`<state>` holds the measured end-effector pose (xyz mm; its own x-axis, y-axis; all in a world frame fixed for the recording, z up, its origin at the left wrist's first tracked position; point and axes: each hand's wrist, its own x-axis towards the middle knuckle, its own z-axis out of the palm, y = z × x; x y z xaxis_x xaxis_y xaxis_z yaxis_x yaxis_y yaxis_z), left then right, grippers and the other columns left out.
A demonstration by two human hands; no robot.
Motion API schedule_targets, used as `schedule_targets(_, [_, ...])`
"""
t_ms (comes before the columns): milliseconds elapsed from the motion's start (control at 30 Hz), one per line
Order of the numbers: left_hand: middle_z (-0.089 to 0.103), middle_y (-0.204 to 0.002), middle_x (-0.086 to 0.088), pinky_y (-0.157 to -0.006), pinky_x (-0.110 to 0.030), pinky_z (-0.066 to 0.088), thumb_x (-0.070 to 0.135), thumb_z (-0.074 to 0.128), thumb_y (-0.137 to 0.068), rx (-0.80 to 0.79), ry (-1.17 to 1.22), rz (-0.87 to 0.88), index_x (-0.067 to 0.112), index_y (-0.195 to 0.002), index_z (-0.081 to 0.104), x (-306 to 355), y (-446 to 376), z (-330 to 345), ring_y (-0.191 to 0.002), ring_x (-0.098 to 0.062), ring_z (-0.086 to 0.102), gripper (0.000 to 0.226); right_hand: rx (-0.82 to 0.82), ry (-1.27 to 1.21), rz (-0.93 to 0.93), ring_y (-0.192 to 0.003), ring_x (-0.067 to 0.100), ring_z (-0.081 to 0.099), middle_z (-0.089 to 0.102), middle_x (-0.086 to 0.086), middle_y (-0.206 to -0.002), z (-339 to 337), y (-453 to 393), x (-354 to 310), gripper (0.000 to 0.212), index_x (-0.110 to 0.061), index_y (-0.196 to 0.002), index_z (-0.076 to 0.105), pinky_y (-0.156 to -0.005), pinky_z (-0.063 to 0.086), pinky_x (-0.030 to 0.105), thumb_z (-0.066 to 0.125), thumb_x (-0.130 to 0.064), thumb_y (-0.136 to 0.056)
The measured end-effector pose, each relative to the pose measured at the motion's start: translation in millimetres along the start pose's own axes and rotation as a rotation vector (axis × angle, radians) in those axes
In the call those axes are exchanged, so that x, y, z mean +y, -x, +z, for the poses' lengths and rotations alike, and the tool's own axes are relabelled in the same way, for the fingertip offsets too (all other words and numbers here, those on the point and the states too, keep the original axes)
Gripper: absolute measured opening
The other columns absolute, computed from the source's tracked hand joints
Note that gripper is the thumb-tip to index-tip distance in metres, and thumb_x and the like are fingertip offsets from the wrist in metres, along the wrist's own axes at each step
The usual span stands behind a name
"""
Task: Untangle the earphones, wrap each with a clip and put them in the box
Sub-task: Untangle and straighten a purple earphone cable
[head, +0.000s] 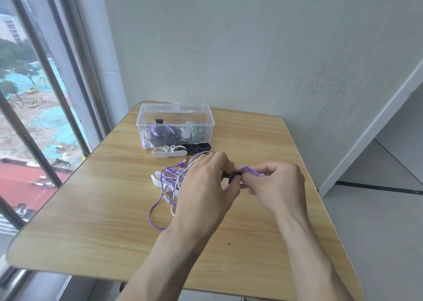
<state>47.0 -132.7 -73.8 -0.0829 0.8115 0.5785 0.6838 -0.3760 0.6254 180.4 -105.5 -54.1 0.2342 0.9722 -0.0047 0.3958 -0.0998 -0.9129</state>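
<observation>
Your forearms reach in from the bottom edge and meet over the middle of the wooden table. Your left hand is turned back-up, its fingers curled down onto a black clip, pinching it. Your right hand faces it, knuckles up, fingers clenched around a bundled purple earphone. The two hands nearly touch at the clip.

The bundle's long axis runs left to right, from the clip toward your right palm. How the clip sits around the cord is hard to tell, since your fingertips cover most of it.

Just left of your left hand lies a tangle of purple and white cords, with one purple loop trailing toward you; your left hand hides its right part. Behind it rest loose white clips and black clips, touching the front of the clear plastic box. The box stands open-topped at the far edge, its long side facing you, with wrapped earphones inside, blurred through the wall.
</observation>
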Motion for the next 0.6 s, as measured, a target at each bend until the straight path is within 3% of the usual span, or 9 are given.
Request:
schedule_targets(167, [0.056, -0.085, 0.004, -0.065, -0.039, 0.046, 0.012, 0.071, -0.077, -0.038, -0.013, -0.129, 0.017, -0.078, 0.046, -1.0, 4.4, 7.8, -0.073, -0.018, 0.054, 0.026, 0.059, 0.180, -0.185, -0.053, 0.017, 0.066, 0.067, -0.007, -0.050, 5.4, 7.1, -1.5, 0.008, -0.021, -0.063, 0.076, -0.052, 0.053, 0.027, 0.081, -0.018, -0.068])
schedule_targets(300, [0.060, -0.106, 0.004, -0.069, -0.031, 0.044, 0.010, 0.065, -0.085, 0.033, -0.013, -0.160, 0.015, -0.108, 0.057, 0.9, 5.7, 8.4, -0.085, -0.014, 0.057, 0.024, 0.096, 0.183, -0.278, -0.052, 0.010, 0.059, 0.067, -0.008, -0.053, 13.8, 14.5, -5.7, 0.005, -0.021, -0.068, 0.078, -0.050, 0.048, 0.025, 0.082, -0.020, -0.068])
schedule_targets(433, [0.054, -0.127, -0.007, -0.077, -0.032, 0.047, 0.007, 0.050, -0.093, -0.002, -0.037, -0.195, 0.010, -0.126, 0.058, -0.3, 6.6, 9.4, -0.099, -0.024, 0.061, 0.035, 0.000, 0.035, -0.257, -0.046, 0.001, 0.059, 0.068, -0.011, -0.054, 16.3, 16.6, -8.5, 0.011, -0.020, -0.071, 0.079, -0.045, 0.040, 0.011, 0.079, -0.009, -0.072])
schedule_targets(600, [0.056, -0.115, 0.000, -0.070, -0.023, 0.037, 0.014, 0.048, -0.099, -0.038, -0.015, -0.301, 0.021, -0.115, 0.064, -6.3, 1.4, -0.2, -0.087, -0.012, 0.055, 0.024, -0.141, -0.019, -0.317, -0.064, 0.004, 0.072, 0.074, -0.010, -0.065, 22.1, 19.5, -5.6, 0.016, -0.021, -0.080, 0.078, -0.063, 0.060, 0.030, 0.072, -0.007, -0.084])
